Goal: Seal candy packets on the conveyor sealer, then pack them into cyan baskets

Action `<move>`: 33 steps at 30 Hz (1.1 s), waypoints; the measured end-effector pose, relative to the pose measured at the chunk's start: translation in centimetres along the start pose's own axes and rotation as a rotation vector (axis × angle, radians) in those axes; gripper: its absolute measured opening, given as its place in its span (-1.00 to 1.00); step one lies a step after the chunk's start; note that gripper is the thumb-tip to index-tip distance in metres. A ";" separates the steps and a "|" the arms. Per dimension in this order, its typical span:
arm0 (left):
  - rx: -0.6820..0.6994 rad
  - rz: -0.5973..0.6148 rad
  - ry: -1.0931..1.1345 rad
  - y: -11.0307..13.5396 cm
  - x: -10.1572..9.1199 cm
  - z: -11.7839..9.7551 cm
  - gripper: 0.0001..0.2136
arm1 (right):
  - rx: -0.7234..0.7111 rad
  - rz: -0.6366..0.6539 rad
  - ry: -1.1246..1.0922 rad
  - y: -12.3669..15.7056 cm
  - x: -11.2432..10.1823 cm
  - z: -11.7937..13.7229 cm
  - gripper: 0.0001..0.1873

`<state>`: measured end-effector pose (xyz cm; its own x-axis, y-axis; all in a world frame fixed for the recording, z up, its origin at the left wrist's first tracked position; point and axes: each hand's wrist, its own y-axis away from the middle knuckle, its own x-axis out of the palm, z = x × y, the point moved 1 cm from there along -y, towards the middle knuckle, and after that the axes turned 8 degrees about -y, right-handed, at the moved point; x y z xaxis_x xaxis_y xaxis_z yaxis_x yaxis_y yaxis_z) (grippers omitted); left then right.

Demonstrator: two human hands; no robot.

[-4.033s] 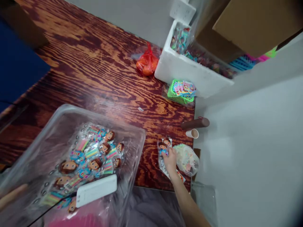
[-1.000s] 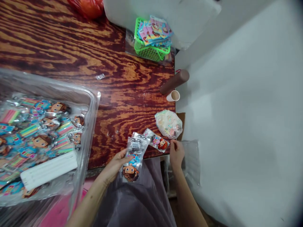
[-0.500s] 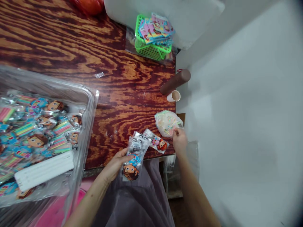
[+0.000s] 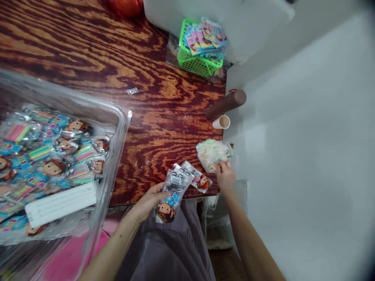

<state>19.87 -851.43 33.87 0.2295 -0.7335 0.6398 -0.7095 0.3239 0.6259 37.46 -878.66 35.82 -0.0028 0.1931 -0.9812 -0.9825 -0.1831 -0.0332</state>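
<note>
My left hand (image 4: 150, 200) grips a clear cartoon-doll packet (image 4: 172, 193) at the table's near edge, over my lap. Another such packet (image 4: 198, 178) lies flat on the wooden table (image 4: 164, 113) just right of it. My right hand (image 4: 225, 175) reaches into a small clear bag of pastel pieces (image 4: 213, 154) at the table's right edge, fingers pinched at the bag's opening; what they pinch is too small to make out.
A large clear plastic bin (image 4: 117, 128) full of doll packets and a white block sits at left. A green basket of cards (image 4: 199, 58), a white foam box (image 4: 234, 23), a brown tube (image 4: 225, 104), a small paper cup (image 4: 222, 122) and a white wall at right.
My right hand moved up from the table's edge to the bag of pastel pieces and pinched at its opening. The left hand keeps holding the packet.
</note>
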 end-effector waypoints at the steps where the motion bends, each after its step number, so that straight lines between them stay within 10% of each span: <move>1: 0.003 0.008 0.008 0.0 0.0 0.0 -0.58 | -0.011 -0.022 -0.035 0.0 -0.4 0.1 -0.73; 13: 0.012 0.093 0.164 -0.6 1.3 -1.7 -0.62 | 0.236 -0.145 -0.740 -1.2 -6.6 3.2 -0.82; 23: 0.045 0.136 0.223 -2.0 2.6 -3.0 -0.60 | 0.410 -0.039 -1.013 -2.5 -5.9 4.0 -0.68; 33: 0.100 0.228 0.332 -4.5 4.8 -4.7 -0.57 | 0.062 -0.103 -0.556 -3.9 -8.1 6.6 -0.72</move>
<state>27.29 -853.60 36.24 0.2505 -0.4117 0.8762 -0.8242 0.3842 0.4161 40.08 -873.12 45.16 0.0125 0.6888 -0.7248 -0.9919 -0.0830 -0.0959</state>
